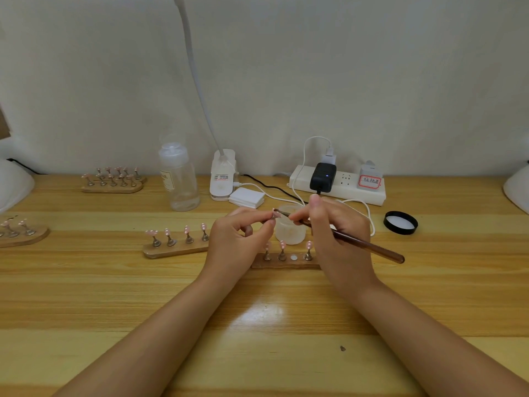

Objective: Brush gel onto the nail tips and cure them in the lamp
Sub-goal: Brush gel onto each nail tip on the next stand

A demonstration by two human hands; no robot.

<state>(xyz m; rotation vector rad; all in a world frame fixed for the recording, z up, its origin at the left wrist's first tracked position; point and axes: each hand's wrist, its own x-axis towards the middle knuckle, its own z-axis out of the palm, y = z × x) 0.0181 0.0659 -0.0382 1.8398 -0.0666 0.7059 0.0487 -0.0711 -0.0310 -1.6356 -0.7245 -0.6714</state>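
Note:
My left hand (239,239) pinches a small pink nail tip (276,215) on its stand, lifted above the table. My right hand (337,233) grips a brown brush (363,244), whose bristle end touches that nail tip. Just behind them an open frosted gel jar (290,229) stands on the table. Below my hands lies a wooden holder (286,262) with three pink nail tips and one bare magnet spot. A second holder (176,247) with several pink tips lies to the left. A white lamp (11,184) shows partly at the far left edge.
The jar's black lid (400,222) lies at the right. A clear bottle (179,179), a clip lamp base (222,176), white pads (246,197) and a power strip (337,184) with cables line the back. More holders (113,181) (20,233) stand at the left.

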